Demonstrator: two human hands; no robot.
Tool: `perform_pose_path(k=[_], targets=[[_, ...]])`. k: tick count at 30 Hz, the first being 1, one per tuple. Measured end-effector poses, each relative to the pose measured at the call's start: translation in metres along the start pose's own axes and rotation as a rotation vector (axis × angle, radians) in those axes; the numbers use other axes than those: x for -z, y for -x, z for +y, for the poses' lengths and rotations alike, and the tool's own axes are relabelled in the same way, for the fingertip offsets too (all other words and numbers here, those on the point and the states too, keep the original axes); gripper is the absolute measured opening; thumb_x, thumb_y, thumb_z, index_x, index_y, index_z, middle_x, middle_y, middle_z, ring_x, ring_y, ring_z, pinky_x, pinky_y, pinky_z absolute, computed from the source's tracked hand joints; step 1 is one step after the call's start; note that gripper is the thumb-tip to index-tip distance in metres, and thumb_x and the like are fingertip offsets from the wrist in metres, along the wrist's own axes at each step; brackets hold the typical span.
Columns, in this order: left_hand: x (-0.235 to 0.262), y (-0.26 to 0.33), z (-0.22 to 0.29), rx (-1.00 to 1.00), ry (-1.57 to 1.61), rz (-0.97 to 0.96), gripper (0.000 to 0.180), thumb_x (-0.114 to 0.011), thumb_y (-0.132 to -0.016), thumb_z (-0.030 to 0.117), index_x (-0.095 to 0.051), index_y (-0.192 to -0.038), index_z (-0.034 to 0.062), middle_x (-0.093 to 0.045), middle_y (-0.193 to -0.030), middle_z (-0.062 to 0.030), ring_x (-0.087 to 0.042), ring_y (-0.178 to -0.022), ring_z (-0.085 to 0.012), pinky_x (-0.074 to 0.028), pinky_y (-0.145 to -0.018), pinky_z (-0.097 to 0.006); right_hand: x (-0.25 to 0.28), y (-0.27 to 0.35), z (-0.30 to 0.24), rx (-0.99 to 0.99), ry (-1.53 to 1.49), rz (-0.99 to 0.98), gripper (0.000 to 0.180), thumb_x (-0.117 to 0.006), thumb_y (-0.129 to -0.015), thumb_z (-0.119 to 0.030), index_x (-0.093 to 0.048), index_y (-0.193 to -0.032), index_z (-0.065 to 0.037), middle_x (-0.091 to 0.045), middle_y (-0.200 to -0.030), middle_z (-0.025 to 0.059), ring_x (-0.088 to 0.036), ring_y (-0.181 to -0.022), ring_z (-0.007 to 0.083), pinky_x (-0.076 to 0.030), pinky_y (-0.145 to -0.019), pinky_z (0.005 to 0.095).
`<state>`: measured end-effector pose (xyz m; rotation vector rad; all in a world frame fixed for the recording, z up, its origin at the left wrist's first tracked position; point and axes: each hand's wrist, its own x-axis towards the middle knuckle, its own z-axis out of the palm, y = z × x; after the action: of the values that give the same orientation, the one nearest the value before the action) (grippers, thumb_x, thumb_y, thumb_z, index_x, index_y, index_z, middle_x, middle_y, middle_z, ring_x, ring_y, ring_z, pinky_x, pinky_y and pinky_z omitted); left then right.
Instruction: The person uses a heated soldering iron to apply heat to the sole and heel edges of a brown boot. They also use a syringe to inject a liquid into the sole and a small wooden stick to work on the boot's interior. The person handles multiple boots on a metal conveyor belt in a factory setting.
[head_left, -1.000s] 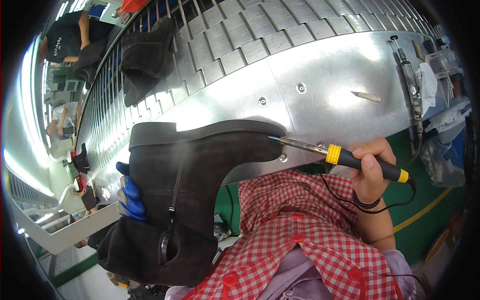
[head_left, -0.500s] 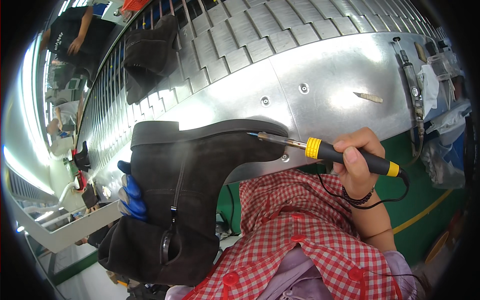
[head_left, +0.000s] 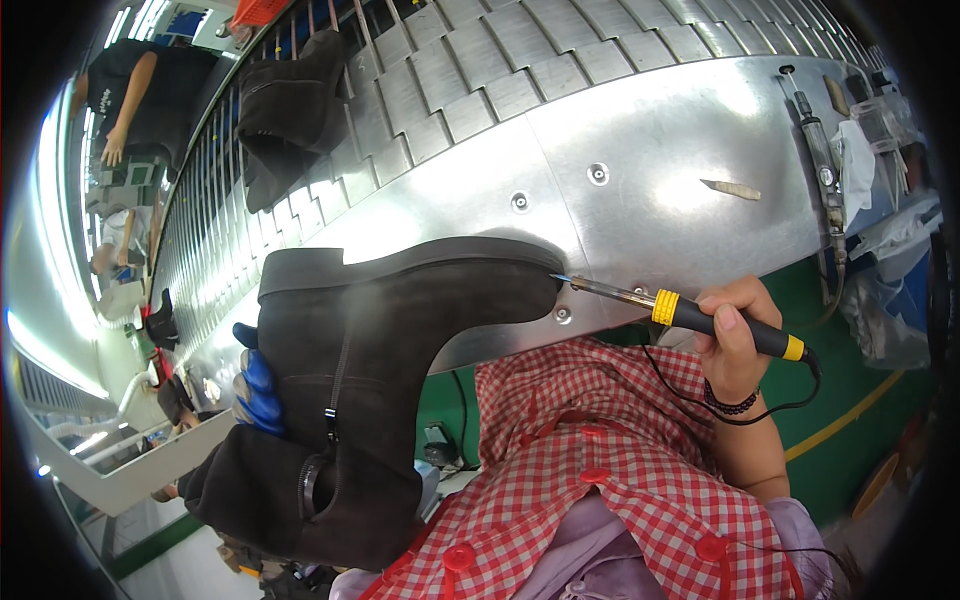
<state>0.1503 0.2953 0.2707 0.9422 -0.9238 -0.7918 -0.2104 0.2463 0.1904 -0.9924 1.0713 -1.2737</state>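
A black suede-like ankle boot (head_left: 390,330) with a side zipper is held on its side, its sole turned away from me toward the metal table. My left hand (head_left: 257,390), in a blue-and-grey glove, grips it from behind at the left; most of that hand is hidden by the boot. Bare and wearing a dark bead bracelet, my right hand (head_left: 738,335) closes around a soldering iron (head_left: 690,313) with a black-and-yellow handle and a cord. The iron's thin tip is at the toe end, by the seam between upper and sole.
Beyond the metal table (head_left: 660,130) runs a slatted conveyor (head_left: 470,60) carrying another dark boot (head_left: 285,110). A small blade-like piece (head_left: 732,189) lies on the table. At the right are a metal air tool (head_left: 822,165) and plastic bags (head_left: 885,310). Another person (head_left: 150,95) stands far left.
The iron's tip has moved right along the sole seam to the toe's end, my right hand shifting right with it. The boot has moved slightly left.
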Motion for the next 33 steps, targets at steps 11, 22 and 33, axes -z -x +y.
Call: perform_pose_path(k=[11, 22, 33], targets=[[-0.002, -0.003, 0.005, -0.019, -0.032, 0.001, 0.066, -0.059, -0.095, 0.019, -0.034, -0.154, 0.0062, -0.058, -0.125, -0.0116, -0.055, -0.105, -0.021, -0.052, -0.089, -0.034, -0.023, -0.011, -0.007, 0.041, -0.103, -0.057, 0.018, -0.064, -0.094, -0.018, -0.062, -0.092, 0.0, -0.063, -0.077, 0.0075, -0.054, -0.055, 0.0076, -0.045, -0.051, 0.0226], [-0.007, -0.002, 0.005, -0.021, -0.045, 0.003, 0.065, -0.058, -0.095, 0.019, -0.034, -0.154, 0.0066, -0.059, -0.124, -0.0113, -0.055, -0.104, -0.0205, -0.052, -0.088, -0.034, -0.009, -0.002, 0.008, 0.037, -0.017, -0.038, 0.016, -0.062, -0.094, -0.016, -0.062, -0.091, 0.0, -0.061, -0.072, 0.0049, -0.054, -0.054, 0.0075, -0.044, -0.051, 0.0231], [-0.009, -0.001, 0.009, -0.024, -0.078, 0.004, 0.065, -0.057, -0.096, 0.019, -0.033, -0.155, 0.0069, -0.059, -0.123, -0.011, -0.055, -0.102, -0.02, -0.052, -0.087, -0.034, 0.007, 0.021, 0.025, 0.314, 0.222, -0.153, 0.012, -0.062, -0.092, -0.014, -0.063, -0.094, -0.002, -0.061, -0.071, 0.006, -0.057, -0.058, 0.0157, -0.045, -0.056, 0.0311]])
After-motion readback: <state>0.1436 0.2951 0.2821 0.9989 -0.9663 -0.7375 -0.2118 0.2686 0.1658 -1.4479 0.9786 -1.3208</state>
